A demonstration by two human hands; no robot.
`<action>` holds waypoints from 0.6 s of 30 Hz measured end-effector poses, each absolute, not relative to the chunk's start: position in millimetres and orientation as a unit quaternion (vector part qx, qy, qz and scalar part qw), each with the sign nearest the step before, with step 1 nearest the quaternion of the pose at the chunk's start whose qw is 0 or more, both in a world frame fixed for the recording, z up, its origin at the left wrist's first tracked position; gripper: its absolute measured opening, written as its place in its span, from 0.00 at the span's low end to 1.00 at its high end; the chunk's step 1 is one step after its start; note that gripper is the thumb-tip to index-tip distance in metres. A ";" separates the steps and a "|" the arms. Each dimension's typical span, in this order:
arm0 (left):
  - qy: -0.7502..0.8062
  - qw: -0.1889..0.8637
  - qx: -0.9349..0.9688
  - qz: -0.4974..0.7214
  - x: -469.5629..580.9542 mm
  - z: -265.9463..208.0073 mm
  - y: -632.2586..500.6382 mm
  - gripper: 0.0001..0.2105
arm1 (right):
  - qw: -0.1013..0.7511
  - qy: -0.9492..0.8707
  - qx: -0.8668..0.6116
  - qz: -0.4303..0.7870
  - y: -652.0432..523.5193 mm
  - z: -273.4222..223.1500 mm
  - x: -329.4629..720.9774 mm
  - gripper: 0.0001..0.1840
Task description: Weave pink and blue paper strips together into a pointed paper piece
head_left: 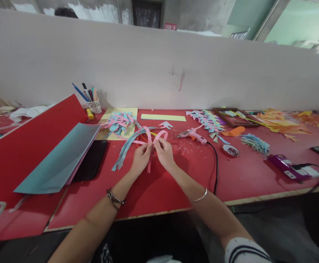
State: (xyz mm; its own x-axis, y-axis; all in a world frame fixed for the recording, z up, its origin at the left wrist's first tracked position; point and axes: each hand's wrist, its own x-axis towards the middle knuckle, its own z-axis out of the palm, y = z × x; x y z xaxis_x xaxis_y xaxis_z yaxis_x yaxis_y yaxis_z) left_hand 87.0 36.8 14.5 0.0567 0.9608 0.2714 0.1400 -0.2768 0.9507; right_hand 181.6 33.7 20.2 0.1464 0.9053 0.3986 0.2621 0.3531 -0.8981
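Note:
Pinched between the fingers of my left hand (142,157) and my right hand (164,153) are pink paper strips (161,134), bent into loops above the fingertips. A pink end hangs down between the two hands. Just left of my left hand, long blue paper strips (125,148) lie curved on the red table. Behind my hands sits a heap of short pink and blue paper pieces (120,122) on a yellow sheet (103,117). A small folded pink and blue piece (166,125) lies beyond my right hand.
A pink glue gun (194,136) with a black cord lies to the right, near a braided paper chain (207,120). Further right is a purple power strip (288,168). Blue sheets (59,160) lean at left over a black tablet-like object (92,162). A pen cup (94,106) stands behind.

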 end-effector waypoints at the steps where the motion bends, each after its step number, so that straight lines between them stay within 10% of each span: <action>1: 0.453 0.397 0.610 0.515 87.3 14.7 36.8 0.16 | 0.571 -0.590 -0.495 0.284 33.7 20.2 181.8 0.13; 18: 0.456 0.401 0.611 0.508 88.7 14.2 35.8 0.19 | 0.574 -0.585 -0.505 0.272 32.9 22.8 182.0 0.13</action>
State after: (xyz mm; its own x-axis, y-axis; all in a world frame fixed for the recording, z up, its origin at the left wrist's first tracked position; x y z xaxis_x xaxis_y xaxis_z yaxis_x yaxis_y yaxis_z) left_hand 88.7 35.8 14.2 0.0683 0.9643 0.2558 0.1497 -0.2634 0.9530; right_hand 182.0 32.9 22.8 0.1681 0.9020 0.3977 0.2785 0.3435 -0.8969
